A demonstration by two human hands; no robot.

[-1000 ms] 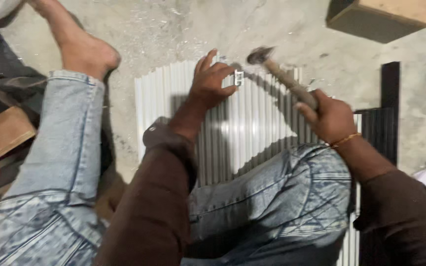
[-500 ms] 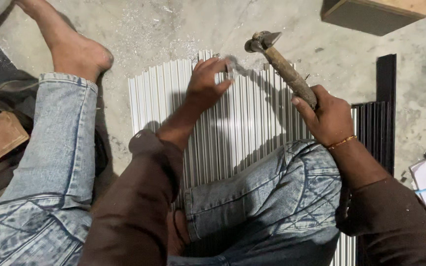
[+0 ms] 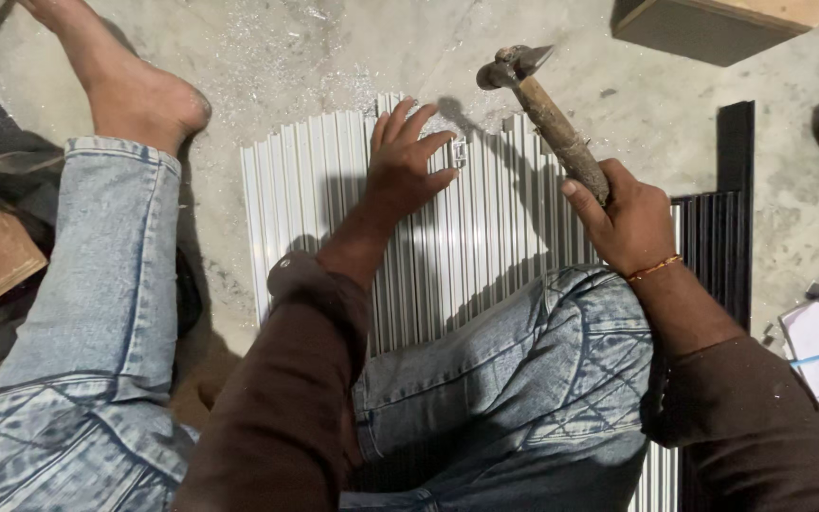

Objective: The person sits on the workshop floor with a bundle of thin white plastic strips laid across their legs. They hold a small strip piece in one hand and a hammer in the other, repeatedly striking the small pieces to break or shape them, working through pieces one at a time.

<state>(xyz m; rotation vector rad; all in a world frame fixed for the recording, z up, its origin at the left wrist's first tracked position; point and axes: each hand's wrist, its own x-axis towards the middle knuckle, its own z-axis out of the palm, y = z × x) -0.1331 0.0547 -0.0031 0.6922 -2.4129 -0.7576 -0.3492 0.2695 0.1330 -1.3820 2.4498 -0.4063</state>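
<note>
Hammer (image 3: 547,109) in closed right grip (image 3: 629,223), raised beside left hand (image 3: 405,166), flat-open on ribbed white panel (image 3: 466,246).

So the ribbed panel (image 3: 485,246) lies flat on the floor (image 3: 315,57), running under the bent knee (image 3: 561,379). Left hand (image 3: 405,166) rests on its far edge, touching a small clip (image 3: 459,150). Right hand (image 3: 627,218) is off to the right, hammer (image 3: 542,104) raised above the panel's far end. Wooden block (image 3: 722,24) sits further back right.

The person wore brown sleeves (image 3: 277,398) and faded blue jeans (image 3: 97,313). A thin orange bracelet (image 3: 654,269) circled the right wrist. The foot (image 3: 135,95) was bare.
</note>
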